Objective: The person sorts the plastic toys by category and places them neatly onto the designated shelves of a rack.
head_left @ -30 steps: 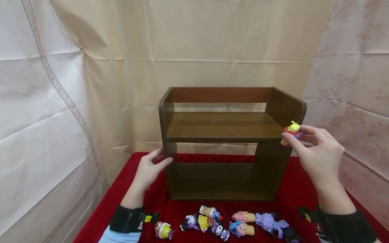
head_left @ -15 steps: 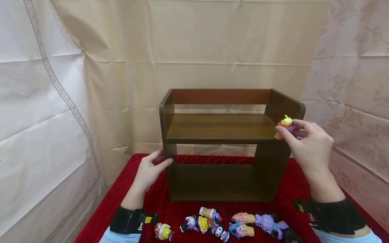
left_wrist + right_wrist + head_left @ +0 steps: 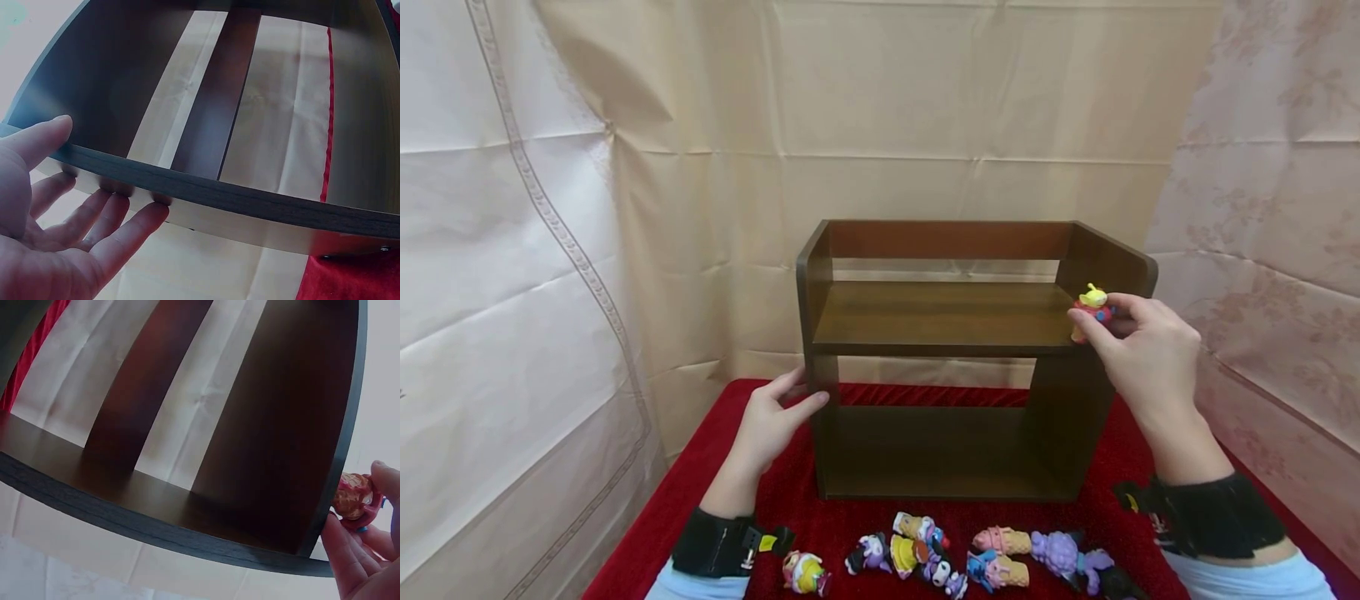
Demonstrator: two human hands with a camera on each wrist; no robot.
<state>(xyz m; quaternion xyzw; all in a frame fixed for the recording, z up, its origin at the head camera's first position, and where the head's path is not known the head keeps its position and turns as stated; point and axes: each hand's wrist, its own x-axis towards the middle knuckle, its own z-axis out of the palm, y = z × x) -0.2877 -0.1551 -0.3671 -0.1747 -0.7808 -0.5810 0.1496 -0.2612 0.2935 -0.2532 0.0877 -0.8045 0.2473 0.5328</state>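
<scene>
My right hand [image 3: 1152,354] pinches a small toy figurine [image 3: 1091,300] with a yellow-green head, red middle and tan cone base. It is upright at the front right end of the upper board of a dark brown wooden shelf [image 3: 940,312]. In the right wrist view the figurine's cone base [image 3: 351,497] shows close to the board's front edge, between thumb and fingers. My left hand [image 3: 767,425] holds the shelf's left side panel. The left wrist view shows its thumb [image 3: 53,134] at the front edge and its fingers against the outer face.
Several figurines lie in front of the shelf on a red cloth [image 3: 700,492]: one in yellow and pink [image 3: 806,573], a cluster [image 3: 917,550], cone-based ones [image 3: 1003,540] and purple ones [image 3: 1060,554]. Beige curtain [image 3: 970,100] hangs behind.
My right hand has moved left and slightly up with the figurine, from beside the right panel to the upper board's front right end. My left hand has stayed on the left panel.
</scene>
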